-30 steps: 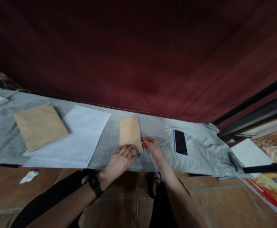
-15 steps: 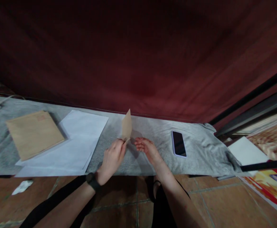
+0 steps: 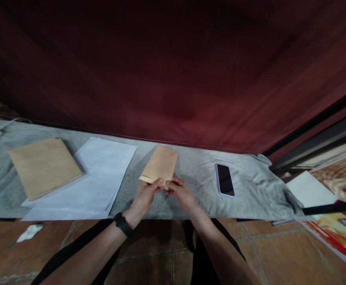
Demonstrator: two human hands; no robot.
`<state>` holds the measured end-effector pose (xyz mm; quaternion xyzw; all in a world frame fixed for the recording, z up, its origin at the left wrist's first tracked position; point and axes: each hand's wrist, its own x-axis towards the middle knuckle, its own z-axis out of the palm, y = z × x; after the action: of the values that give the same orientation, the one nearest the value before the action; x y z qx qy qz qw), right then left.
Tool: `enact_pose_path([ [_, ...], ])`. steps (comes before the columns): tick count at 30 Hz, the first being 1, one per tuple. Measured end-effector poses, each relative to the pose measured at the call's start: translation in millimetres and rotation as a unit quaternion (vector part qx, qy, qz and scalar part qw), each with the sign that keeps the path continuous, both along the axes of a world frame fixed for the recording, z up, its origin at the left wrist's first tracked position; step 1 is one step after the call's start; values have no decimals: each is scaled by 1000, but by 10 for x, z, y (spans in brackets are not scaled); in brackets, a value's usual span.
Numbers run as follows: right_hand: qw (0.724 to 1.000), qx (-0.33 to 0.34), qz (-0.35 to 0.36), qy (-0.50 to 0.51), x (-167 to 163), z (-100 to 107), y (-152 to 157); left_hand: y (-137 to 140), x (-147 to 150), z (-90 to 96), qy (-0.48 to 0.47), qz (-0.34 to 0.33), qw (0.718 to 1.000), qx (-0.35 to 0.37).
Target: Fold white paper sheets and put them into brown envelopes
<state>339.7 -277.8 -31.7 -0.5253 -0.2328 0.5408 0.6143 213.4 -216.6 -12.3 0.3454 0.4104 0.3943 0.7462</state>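
Observation:
A small brown paper envelope is held between both hands above the grey cloth, its broad face turned up and a faint reddish print at the far right corner. My left hand pinches the near edge, thumb on top. At the near right corner, my right hand grips the same envelope with its thumb over the face. The fingers underneath are partly hidden by the paper. To the left, a stack of larger brown envelopes lies partly over white paper sheets.
The grey cloth covers a narrow surface, with a dark red curtain behind. On the right lies a phone in a pale purple case. A dark frame bar stands at the right; a white scrap is on the tiled floor.
The envelope has turned from nearly edge-on to lying face up, lower and nearer. My right hand, which was apart from it with fingers loose, now grips its near edge beside my left hand.

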Motion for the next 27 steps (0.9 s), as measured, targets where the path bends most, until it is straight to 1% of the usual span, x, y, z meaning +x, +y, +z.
enact_pose_path([
  [3, 999, -20, -3, -31, 33, -63, 6, 57, -21, -21, 14, -4, 999, -29],
  [6, 997, -28, -3, -70, 112, -88, -1, 178, -97, -11, 58, -22, 997, -43],
  [9, 995, -32, -5, -97, 199, -96, -12, 274, -204, 1, 103, -52, 993, -6],
  [12, 992, -43, 5, -120, 261, -101, -21, 288, -283, 4, 168, -81, 981, 49],
  [14, 984, -59, 2, -168, 272, -82, -35, 267, -299, 8, 200, -87, 973, 80],
  [15, 975, -62, -10, -215, 264, -60, -48, 256, -297, 13, 208, -83, 969, 101],
  [16, 959, -56, -28, -277, 245, -30, -66, 245, -289, 20, 214, -76, 966, 127],
  [17, 936, -41, -48, -347, 213, 6, -88, 237, -277, 27, 218, -69, 960, 160],
  [19, 869, 10, -68, -490, 112, 82, -143, 221, -245, 40, 230, -55, 942, 239],
  [21, 797, 55, -42, -600, -28, 132, -197, 194, -208, 50, 250, -46, 916, 311],
  [22, 765, 66, -24, -640, -101, 141, -218, 172, -190, 57, 261, -43, 903, 338],
  [23, 740, 69, -8, -669, -167, 138, -232, 145, -171, 66, 274, -44, 890, 361],
  [24, 724, 59, -3, -688, -220, 127, -238, 113, -153, 79, 286, -50, 878, 380],
  [25, 717, 44, -3, -696, -253, 111, -236, 80, -137, 97, 294, -65, 867, 397],
  [26, 719, 26, -6, -694, -264, 94, -226, 49, -123, 119, 294, -92, 858, 411],
  [27, 733, 9, -16, -680, -250, 80, -211, 23, -112, 141, 287, -125, 851, 421],
])
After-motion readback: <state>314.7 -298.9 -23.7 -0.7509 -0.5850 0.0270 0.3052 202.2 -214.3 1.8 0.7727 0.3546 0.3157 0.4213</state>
